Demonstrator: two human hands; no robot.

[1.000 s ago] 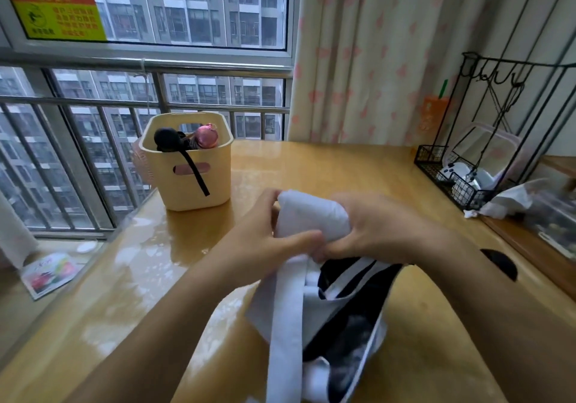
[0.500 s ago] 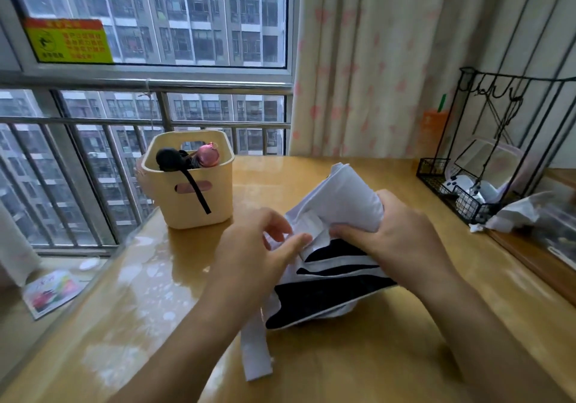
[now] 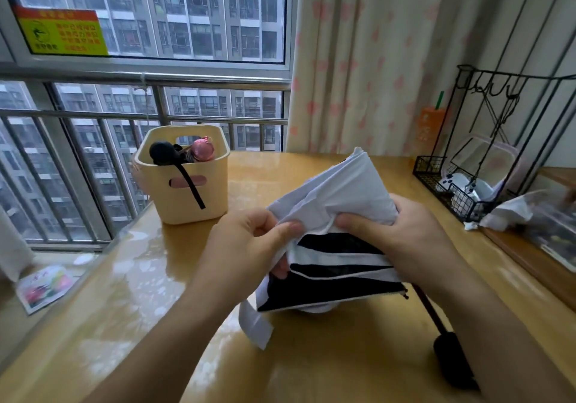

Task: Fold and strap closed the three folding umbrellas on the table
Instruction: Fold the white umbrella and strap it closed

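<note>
A white folding umbrella (image 3: pixel 343 197) with a black lining is held over the middle of the wooden table (image 3: pixel 131 296), its pleats bunched and its top pointing away and to the right. My right hand (image 3: pixel 402 234) grips the white folds from the right. My left hand (image 3: pixel 249 246) pinches a pleat edge at the left side. The white strap (image 3: pixel 254 323) hangs loose below. A dark shaft with a black handle (image 3: pixel 452 359) shows under my right forearm. Two more umbrellas, black (image 3: pixel 163 153) and pink (image 3: pixel 202 150), stand in a cream basket (image 3: pixel 187 193).
A black wire rack (image 3: pixel 461 184) with white items stands at the table's right edge, crumpled tissue (image 3: pixel 505 212) beside it. The window railing (image 3: pixel 124 115) and curtain (image 3: pixel 374 75) run behind. A printed card (image 3: pixel 43 287) lies on the sill at left.
The umbrella went from hanging lengthwise toward me to lying crosswise with its top up and away. My hands shifted along the folds and the strap dropped lower.
</note>
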